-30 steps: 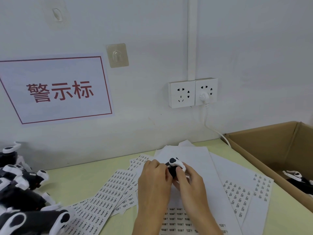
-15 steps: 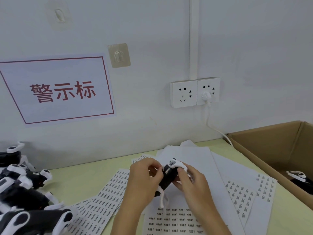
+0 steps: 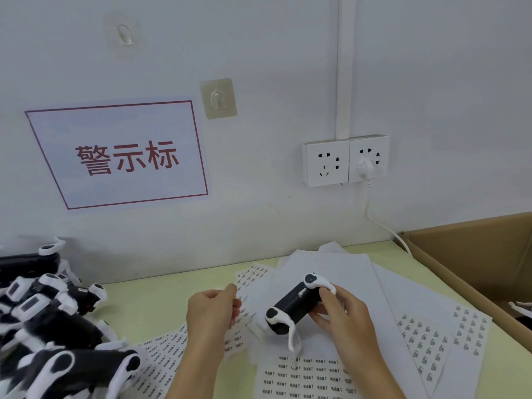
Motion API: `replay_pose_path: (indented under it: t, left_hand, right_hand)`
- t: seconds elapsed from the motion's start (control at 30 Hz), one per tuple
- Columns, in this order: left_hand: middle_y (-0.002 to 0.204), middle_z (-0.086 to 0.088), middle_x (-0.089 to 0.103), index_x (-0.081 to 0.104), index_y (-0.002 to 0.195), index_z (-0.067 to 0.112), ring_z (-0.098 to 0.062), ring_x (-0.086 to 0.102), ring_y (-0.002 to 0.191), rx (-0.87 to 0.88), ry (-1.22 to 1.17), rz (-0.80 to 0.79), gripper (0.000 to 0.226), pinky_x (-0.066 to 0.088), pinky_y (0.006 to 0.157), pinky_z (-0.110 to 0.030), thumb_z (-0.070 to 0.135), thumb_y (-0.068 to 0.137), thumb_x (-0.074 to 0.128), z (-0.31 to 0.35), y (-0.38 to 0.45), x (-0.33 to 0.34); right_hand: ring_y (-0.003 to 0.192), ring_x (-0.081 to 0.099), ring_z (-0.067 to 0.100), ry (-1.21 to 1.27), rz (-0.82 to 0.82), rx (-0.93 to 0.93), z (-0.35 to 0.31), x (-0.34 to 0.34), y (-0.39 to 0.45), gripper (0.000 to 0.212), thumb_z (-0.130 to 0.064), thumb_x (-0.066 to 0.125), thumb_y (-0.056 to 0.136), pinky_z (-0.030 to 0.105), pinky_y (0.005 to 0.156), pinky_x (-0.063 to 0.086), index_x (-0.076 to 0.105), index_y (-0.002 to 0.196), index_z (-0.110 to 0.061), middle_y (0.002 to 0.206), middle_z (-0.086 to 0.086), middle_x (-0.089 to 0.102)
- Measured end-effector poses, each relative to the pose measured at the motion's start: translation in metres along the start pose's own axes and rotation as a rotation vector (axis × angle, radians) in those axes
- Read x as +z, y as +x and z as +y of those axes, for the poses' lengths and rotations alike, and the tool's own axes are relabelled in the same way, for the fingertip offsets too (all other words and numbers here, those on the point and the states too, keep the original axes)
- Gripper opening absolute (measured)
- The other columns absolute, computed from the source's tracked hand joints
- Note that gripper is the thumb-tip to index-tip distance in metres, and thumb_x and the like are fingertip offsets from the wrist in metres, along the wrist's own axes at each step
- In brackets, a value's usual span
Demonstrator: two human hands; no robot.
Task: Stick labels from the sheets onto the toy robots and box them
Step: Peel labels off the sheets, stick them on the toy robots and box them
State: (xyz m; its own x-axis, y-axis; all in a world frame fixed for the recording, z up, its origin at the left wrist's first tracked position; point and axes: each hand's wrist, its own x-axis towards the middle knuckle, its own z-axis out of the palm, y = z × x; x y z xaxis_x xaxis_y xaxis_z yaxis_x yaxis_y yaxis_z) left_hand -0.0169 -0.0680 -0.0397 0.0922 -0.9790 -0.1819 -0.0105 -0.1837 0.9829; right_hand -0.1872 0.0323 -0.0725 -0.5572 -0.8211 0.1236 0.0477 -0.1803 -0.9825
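Observation:
My right hand (image 3: 348, 321) grips a black toy robot (image 3: 293, 305) with white legs by its right end and holds it tilted above the label sheets (image 3: 311, 375). One white leg hangs down over the sheet. My left hand (image 3: 211, 312) is a short way to the left of the robot and does not touch it. Its fingers are curled, and I see nothing in them. A pile of several black and white toy robots (image 3: 51, 326) lies at the left. The cardboard box (image 3: 460, 254) stands open at the right, with a robot (image 3: 521, 308) inside at the frame's edge.
More label sheets (image 3: 426, 341) are spread over the pale green table (image 3: 161, 306) between pile and box. A white cable (image 3: 383, 226) runs from the wall socket down behind the box. The wall stands close behind the table.
Both hands were together on the robot. My left hand has let go and pulled away to the left, and the robot now shows in full, held by my right hand alone.

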Motion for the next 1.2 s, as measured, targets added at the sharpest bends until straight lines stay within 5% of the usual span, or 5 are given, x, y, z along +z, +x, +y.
replay_pose_path:
  t: [0.5, 0.73, 0.87, 1.0, 1.2]
  left_hand:
    - [0.091, -0.010, 0.074, 0.066, 0.111, -0.005, -0.019, 0.070, 0.079, -0.012, -0.167, 0.190, 0.017, 0.052, 0.068, -0.027, 0.002, 0.097, 0.060, 0.001, 0.066, -0.027]
    - [0.103, 0.023, 0.072, 0.070, 0.106, 0.043, 0.000, 0.069, 0.097, 0.177, 0.256, -0.536, 0.032, 0.054, 0.079, -0.024, 0.055, 0.077, 0.066, 0.000, -0.023, -0.020]
    - [0.098, -0.006, 0.075, 0.073, 0.112, 0.015, -0.024, 0.067, 0.088, -0.013, 0.125, -0.732, 0.043, 0.045, 0.081, -0.036, 0.034, 0.072, 0.075, -0.016, -0.038, -0.019]
    - [0.104, -0.025, 0.072, 0.070, 0.108, -0.002, -0.034, 0.069, 0.083, -0.089, -0.268, -0.582, 0.043, 0.052, 0.080, -0.042, 0.019, 0.072, 0.080, -0.029, -0.038, -0.013]
    - [0.088, -0.017, 0.071, 0.062, 0.109, 0.004, -0.029, 0.067, 0.076, -0.050, -0.515, -0.379, 0.043, 0.054, 0.070, -0.037, 0.034, 0.079, 0.066, -0.026, -0.038, 0.004]
  right_hand:
    - [0.097, 0.072, 0.012, 0.016, -0.023, -0.007, -0.006, 0.004, -0.001, 0.035, -0.016, 0.054, 0.100, 0.021, 0.076, 0.059, 0.079, 0.094, -0.039, 0.100, -0.009, 0.076]
    - [0.091, 0.074, 0.021, 0.124, -0.189, 0.062, -0.004, 0.008, -0.003, 0.031, -0.014, 0.050, 0.101, 0.027, 0.077, 0.059, 0.080, 0.096, -0.022, 0.097, 0.008, 0.077]
    - [0.087, 0.073, 0.031, 0.206, -0.289, 0.136, -0.003, 0.022, -0.008, 0.020, -0.028, 0.064, 0.094, 0.034, 0.074, 0.058, 0.078, 0.101, -0.015, 0.098, 0.017, 0.074]
    - [0.105, 0.068, 0.011, 0.049, -0.082, 0.048, -0.001, 0.037, -0.013, 0.050, -0.051, 0.069, 0.075, 0.032, 0.087, 0.056, 0.061, 0.122, -0.038, 0.118, -0.007, 0.062]
    - [0.092, 0.062, 0.014, -0.062, 0.087, -0.117, -0.004, 0.047, -0.018, 0.012, -0.015, 0.064, 0.094, 0.036, 0.082, 0.051, 0.064, 0.096, -0.026, 0.088, -0.008, 0.065]
